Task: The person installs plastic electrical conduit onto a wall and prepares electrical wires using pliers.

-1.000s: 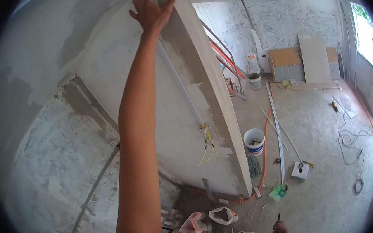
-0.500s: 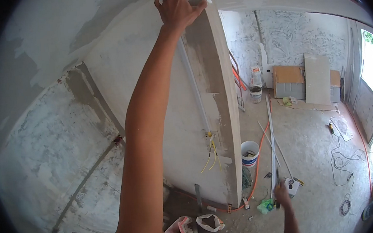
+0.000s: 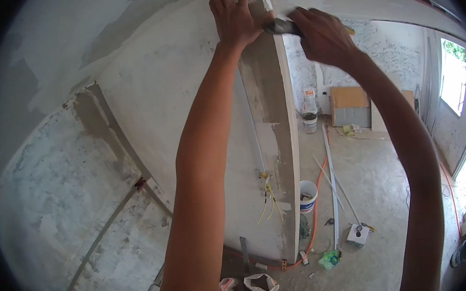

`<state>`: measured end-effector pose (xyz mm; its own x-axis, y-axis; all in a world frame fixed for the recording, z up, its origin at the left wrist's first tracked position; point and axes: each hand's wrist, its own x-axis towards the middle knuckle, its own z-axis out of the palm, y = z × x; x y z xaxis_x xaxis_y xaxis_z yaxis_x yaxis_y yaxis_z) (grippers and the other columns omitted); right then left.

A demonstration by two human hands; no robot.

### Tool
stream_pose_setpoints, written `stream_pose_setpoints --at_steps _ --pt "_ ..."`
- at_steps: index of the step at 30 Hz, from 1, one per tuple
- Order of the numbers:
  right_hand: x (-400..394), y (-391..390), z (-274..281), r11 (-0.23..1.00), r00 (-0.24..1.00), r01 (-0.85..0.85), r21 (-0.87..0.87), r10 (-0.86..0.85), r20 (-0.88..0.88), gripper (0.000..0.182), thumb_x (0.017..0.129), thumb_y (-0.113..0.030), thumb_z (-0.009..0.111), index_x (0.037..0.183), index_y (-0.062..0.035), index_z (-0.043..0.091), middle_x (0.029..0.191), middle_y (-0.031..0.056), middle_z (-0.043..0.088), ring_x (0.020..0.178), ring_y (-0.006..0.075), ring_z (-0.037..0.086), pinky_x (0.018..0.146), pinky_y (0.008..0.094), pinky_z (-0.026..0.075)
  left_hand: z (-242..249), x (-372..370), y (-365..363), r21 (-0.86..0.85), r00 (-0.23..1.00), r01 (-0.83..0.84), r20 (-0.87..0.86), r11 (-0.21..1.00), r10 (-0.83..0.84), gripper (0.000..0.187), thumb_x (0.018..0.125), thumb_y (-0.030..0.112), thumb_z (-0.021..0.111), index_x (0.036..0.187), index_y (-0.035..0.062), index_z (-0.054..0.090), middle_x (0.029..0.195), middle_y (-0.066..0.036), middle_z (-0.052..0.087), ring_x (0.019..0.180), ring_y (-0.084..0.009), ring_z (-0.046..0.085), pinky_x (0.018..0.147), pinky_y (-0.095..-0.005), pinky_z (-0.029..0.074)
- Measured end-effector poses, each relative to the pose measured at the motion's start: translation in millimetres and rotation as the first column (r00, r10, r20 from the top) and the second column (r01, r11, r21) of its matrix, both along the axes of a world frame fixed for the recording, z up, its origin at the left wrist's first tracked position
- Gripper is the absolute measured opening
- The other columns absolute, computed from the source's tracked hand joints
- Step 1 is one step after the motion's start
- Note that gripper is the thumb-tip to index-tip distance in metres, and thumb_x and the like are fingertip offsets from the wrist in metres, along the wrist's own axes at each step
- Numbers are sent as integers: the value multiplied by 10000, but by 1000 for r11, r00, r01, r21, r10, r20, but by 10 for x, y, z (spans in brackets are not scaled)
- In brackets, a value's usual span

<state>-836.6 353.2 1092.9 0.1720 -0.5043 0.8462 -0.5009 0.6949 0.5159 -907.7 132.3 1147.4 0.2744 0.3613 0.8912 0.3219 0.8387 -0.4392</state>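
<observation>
High up, my left hand [image 3: 234, 22] lies against the wall's face with its fingers spread. Its thumb reaches across to the upright end edge of the partition wall [image 3: 292, 141]. My right hand [image 3: 326, 37] is raised on the other side of that edge, fingers wrapped round a dark grey hand tool [image 3: 283, 27]. Motion blurs the tool, and its exact kind does not show. Its front end is right at the wall edge, close to my left thumb. A grey band of plaster [image 3: 263, 83] runs down the wall beneath my left hand.
Yellow wires [image 3: 270, 200] stick out of the wall low down. A white bucket [image 3: 307, 197], long metal strips [image 3: 332, 192], an orange hose [image 3: 317, 215] and a white box [image 3: 357, 234] are on the floor. Open sacks [image 3: 261, 284] stand at the wall's foot. Cardboard [image 3: 349, 97] leans at the back.
My right hand has come up from low near the floor's view to the wall edge, bringing the dark tool beside my left thumb. My left hand stays on the wall; the view has shifted slightly.
</observation>
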Motion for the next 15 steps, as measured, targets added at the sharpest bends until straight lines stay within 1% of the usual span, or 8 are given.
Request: stream_pose_setpoints --at_steps 2,3,4,5,7,10,13,15 --pt "37 -143 316 985 979 168 35 -171 113 684 770 -10 613 1414 -142 423 893 190 667 773 356 661 658 453 543 8 -13 21 -22 993 -109 -51 994 107 904 751 492 713 1447 -3 419 1443 -289 414 1382 -458 316 1123 -618 231" --pt "68 -193 463 967 952 249 57 -255 168 777 768 -5 610 1489 -179 379 894 190 679 771 349 670 657 448 552 10 -28 34 -10 992 -115 -60 993 114 876 757 472 702 1432 -17 431 1433 -278 432 1377 -453 327 1120 -618 237" --pt "57 -213 610 930 920 337 144 -358 161 769 769 -30 606 1493 -174 393 1044 189 647 815 343 674 674 446 545 13 -46 46 3 990 -122 -68 993 121 849 764 451 692 1417 -32 444 1423 -267 451 1371 -449 338 1117 -619 242" --pt "56 -228 754 878 877 419 231 -457 146 762 770 -54 603 1497 -169 406 1194 188 616 859 337 677 691 445 538 22 -65 64 38 995 -79 -60 996 81 826 769 434 680 1407 -38 452 1417 -260 464 1364 -447 349 1115 -619 248" --pt "209 -316 905 829 762 491 270 -558 328 876 684 -31 586 1513 -251 404 1520 150 426 869 327 683 652 425 534 5 -61 79 69 998 -31 -59 997 35 800 773 416 665 1398 -39 460 1413 -249 475 1349 -445 370 1109 -624 256" --pt "344 -265 810 852 866 419 315 -479 144 883 680 -36 590 1513 -262 401 1558 131 378 833 328 680 630 419 533 -23 -50 73 73 997 -11 -77 997 17 807 763 422 664 1404 -24 461 1415 -242 473 1332 -444 388 1097 -639 264" --pt "298 -396 887 822 756 506 262 -569 323 890 667 -37 588 1514 -233 399 1552 123 390 823 323 682 631 422 533 -21 -54 68 92 996 19 -86 996 -11 845 737 443 692 1414 -7 457 1411 -235 475 1337 -436 382 1088 -652 264" --pt "233 -389 930 818 745 525 236 -575 339 890 665 -40 584 1513 -237 401 1558 120 381 813 323 682 633 421 534 -30 -74 58 99 997 44 -67 994 -37 878 716 454 716 1422 3 451 1410 -230 474 1346 -424 374 1084 -656 263"
